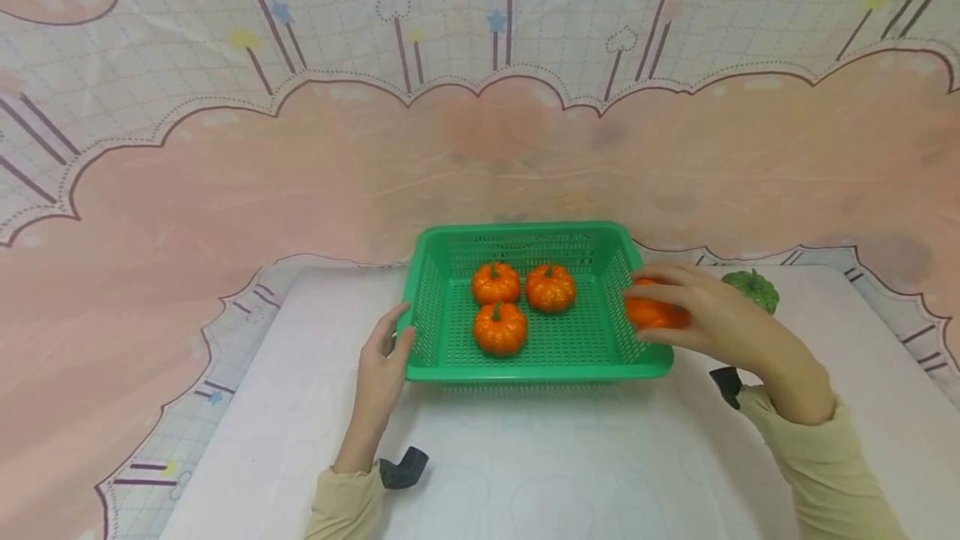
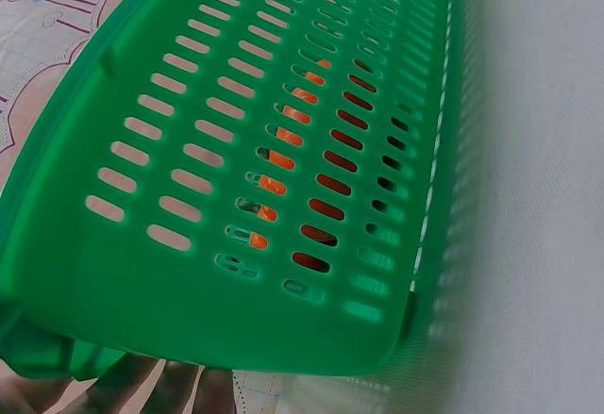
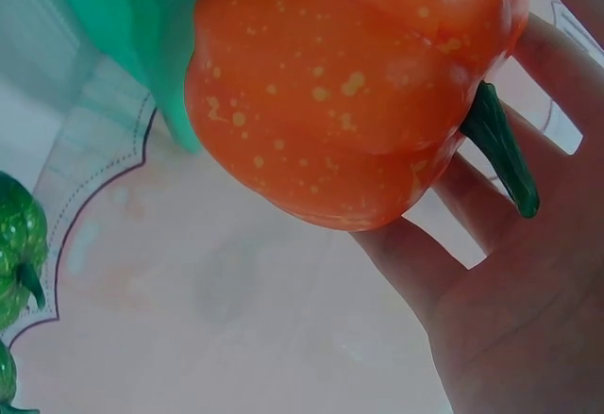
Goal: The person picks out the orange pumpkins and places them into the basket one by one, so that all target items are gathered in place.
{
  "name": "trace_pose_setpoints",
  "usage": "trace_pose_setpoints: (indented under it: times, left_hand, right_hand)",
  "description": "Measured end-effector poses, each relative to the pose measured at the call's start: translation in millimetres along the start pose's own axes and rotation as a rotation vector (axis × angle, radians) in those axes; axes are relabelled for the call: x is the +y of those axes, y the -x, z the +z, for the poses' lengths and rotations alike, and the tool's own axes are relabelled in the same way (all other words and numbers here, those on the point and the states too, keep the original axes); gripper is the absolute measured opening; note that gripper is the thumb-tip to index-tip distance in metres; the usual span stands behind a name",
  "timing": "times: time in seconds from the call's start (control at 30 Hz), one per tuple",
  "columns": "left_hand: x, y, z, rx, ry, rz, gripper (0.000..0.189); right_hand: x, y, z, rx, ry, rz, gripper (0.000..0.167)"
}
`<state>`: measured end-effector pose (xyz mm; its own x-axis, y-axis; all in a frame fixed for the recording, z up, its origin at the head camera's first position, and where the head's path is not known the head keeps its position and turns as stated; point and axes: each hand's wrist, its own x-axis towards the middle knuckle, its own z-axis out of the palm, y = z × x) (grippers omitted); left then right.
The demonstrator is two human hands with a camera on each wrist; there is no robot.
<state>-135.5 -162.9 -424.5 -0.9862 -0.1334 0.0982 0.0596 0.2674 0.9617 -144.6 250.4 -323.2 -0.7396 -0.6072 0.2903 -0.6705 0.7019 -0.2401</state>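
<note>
A green plastic basket (image 1: 536, 373) with slotted walls stands on the table with three small orange pumpkins in it, among them the front one (image 1: 500, 329). At its left end, my left hand (image 1: 381, 369) holds the rim between thumb and fingers; in the left wrist view the fingers (image 2: 170, 390) show at the rim beyond the end wall. My right hand (image 1: 720, 319) grips another orange pumpkin (image 3: 340, 93) at the basket's right wall. Its dark green stem points toward the palm in the right wrist view.
Behind the right hand lies a green pumpkin (image 1: 752, 290), partly hidden by it. Two green ones show at the left edge of the right wrist view, the upper one (image 3: 19, 249) larger. A patterned cloth (image 1: 480, 148) hangs behind the white table (image 1: 555, 473).
</note>
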Motion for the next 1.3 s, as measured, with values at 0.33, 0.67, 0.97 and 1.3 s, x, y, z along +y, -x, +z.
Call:
trace_pose_setpoints:
  times: [0.33,0.67,0.97,1.3]
  left_hand:
    - [-1.5,-1.1,0.8,0.006,-0.007,0.008,0.043]
    - [-1.3,-0.1,0.5,0.005,-0.001,0.001,0.042]
    - [-1.5,-0.2,0.4,0.006,-0.008,0.017,0.043]
    - [0.9,0.9,-1.3,0.0,0.003,0.009,0.043]
  right_hand:
    - [-3.1,-13.6,6.9,-0.037,-0.017,-0.002,0.046]
    - [-7.2,-26.6,10.4,-0.058,0.013,-0.009,0.049]
    - [-8.1,-36.1,17.7,-0.08,-0.022,-0.018,0.05]
    - [-10.8,-45.2,22.6,-0.109,-0.058,-0.031,0.052]
